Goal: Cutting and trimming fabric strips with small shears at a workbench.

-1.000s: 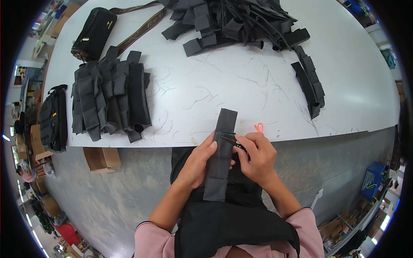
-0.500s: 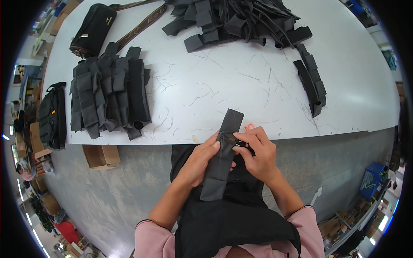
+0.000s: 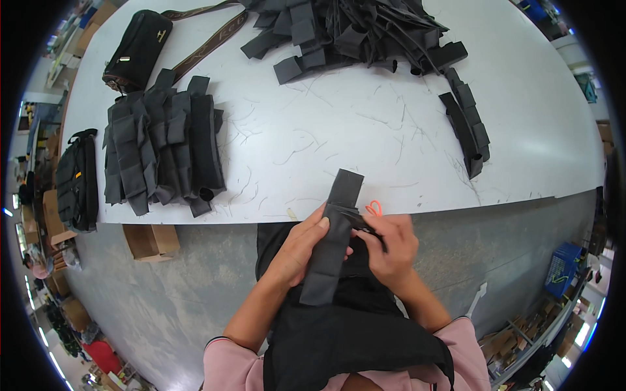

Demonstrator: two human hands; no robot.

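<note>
A dark grey fabric strip (image 3: 325, 254) with sewn flaps slants over my lap, its top end lying on the table's front edge. My left hand (image 3: 298, 249) is closed on its left side, the thumb on top and fingertips showing past the far side. In my right hand (image 3: 395, 247) are small black thread snips (image 3: 369, 227), gripped between thumb and fingers beside a flap of the strip. An orange cord loop (image 3: 373, 208) sticks up from behind the right fingers. The blades are partly hidden at the strip's edge.
On the white table (image 3: 385, 156) lie a neat stack of similar strips (image 3: 163, 140), a heaped pile of strips (image 3: 352, 32), a few strips at right (image 3: 466, 124), and scattered loose threads. A black bag (image 3: 138, 49) and a backpack (image 3: 78, 179) sit at left; a cardboard box (image 3: 151, 242) stands below.
My right hand has turned and shifted slightly down at the strip's right edge, with the snips still in it. The left hand keeps its hold on the strip. The view has shifted a little.
</note>
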